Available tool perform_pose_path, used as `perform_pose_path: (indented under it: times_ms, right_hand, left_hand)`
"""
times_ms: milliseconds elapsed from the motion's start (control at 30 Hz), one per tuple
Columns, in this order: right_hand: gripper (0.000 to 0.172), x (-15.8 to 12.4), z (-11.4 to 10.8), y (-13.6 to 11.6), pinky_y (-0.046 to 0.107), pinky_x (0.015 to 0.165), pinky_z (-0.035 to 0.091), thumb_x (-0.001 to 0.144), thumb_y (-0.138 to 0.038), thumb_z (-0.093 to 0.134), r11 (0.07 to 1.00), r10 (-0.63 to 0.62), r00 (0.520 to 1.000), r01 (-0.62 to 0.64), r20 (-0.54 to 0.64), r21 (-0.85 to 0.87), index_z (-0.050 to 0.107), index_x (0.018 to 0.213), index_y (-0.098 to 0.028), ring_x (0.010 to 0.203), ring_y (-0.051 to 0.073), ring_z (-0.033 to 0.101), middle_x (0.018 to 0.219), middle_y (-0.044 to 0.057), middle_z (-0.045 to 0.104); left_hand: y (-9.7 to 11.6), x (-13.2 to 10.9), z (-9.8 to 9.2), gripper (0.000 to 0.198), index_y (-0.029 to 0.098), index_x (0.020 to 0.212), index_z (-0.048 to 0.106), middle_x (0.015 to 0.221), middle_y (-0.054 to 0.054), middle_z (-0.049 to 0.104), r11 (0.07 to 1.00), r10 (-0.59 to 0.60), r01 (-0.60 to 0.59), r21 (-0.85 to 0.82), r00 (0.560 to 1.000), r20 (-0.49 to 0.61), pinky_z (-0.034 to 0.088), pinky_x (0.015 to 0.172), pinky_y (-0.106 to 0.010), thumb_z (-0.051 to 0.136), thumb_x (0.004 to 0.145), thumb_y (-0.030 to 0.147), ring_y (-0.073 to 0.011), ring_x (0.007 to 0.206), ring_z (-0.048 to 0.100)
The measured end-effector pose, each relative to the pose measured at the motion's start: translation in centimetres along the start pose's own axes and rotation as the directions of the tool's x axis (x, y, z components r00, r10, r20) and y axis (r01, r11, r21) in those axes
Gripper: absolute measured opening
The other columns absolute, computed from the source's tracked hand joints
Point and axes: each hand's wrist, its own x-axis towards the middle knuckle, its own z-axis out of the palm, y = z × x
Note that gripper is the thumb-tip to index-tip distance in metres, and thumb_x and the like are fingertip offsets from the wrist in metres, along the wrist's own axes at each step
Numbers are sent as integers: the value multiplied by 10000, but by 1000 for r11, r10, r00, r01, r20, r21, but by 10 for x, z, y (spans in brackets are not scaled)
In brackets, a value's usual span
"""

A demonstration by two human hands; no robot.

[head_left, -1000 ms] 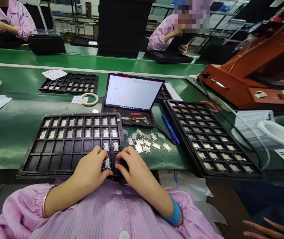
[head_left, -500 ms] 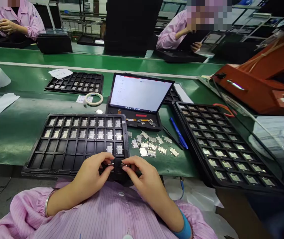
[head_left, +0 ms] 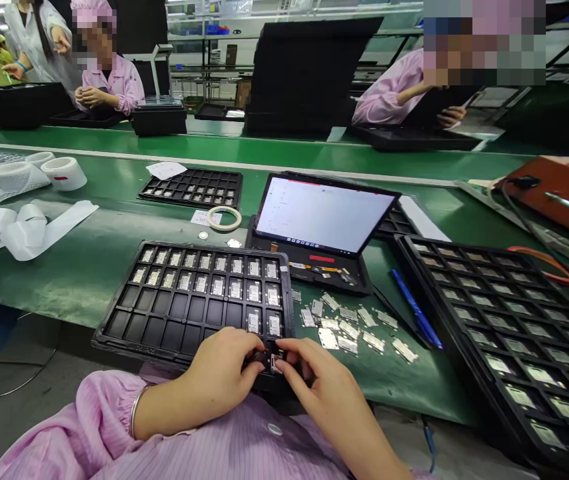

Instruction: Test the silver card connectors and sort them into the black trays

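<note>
A black compartment tray [head_left: 177, 313] lies in front of me, its two far rows filled with small silver circuit modules with white labels. Two more modules [head_left: 274, 325] sit at the right end of the third row. At the tray's near right corner, my right hand [head_left: 332, 383] pinches a small labelled circuit module [head_left: 274, 364] at the last compartment. Close against it is my left hand [head_left: 227, 367], thumb and forefinger closed; whatever they hold is hidden. Loose modules [head_left: 348, 329] lie scattered on the green table right of the tray.
A screen [head_left: 324, 213] leans behind the loose modules. A blue pen [head_left: 417, 310] lies beside a larger filled tray [head_left: 469, 333] on the right. Tape rolls [head_left: 64, 173], a tape ring [head_left: 224, 219] and another tray [head_left: 197, 183] are farther back. Co-workers sit across the table.
My view has turned left and up, shifting everything right and down. My hands have come together over the corner compartment, where a labelled module now shows at my right fingertips.
</note>
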Motion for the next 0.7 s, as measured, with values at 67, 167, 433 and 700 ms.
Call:
perform_pose_path:
  times_ms: [67, 167, 433, 700]
  right_hand:
    - [217, -1, -3, 0, 361, 663, 531, 890, -307, 567, 999, -24, 999, 22, -37, -39, 672, 1063, -229, 723, 211, 618, 861, 46, 649]
    - [222, -4, -8, -1, 347, 622, 535, 908, -344, 563, 997, -63, 994, 58, -88, -58, 667, 1070, -234, 676, 198, 600, 864, 50, 640]
    - [188, -8, -6, -9, 299, 584, 545, 944, -356, 547, 989, -147, 984, 147, -100, -8, 668, 1044, -252, 680, 170, 605, 1007, 71, 659]
    - [179, -27, -14, -9, 294, 609, 555, 959, -331, 540, 993, -118, 984, 114, -130, -33, 664, 1060, -251, 682, 156, 610, 1035, 67, 656]
  left_hand:
    - [2, -2, -11, 269, 205, 1119, 664, 1044, -69, 665, 999, 9, -8, 37, 999, -33, 509, 833, -396, 651, 851, 225, -255, 962, 627]
    - [3, -2, -59, 343, 213, 1213, 625, 1121, -72, 646, 996, 9, 7, 90, 985, -175, 506, 855, -382, 642, 879, 289, -239, 974, 625]
    - [-33, 100, -185, 198, 138, 1043, 687, 1086, -101, 700, 880, -138, 220, 422, 966, -216, 482, 857, -360, 666, 851, 182, -264, 995, 642]
    - [-93, 185, -172, 243, 128, 1045, 646, 1048, -68, 664, 875, -108, 88, 477, 994, 15, 538, 870, -415, 655, 918, 335, -208, 955, 644]
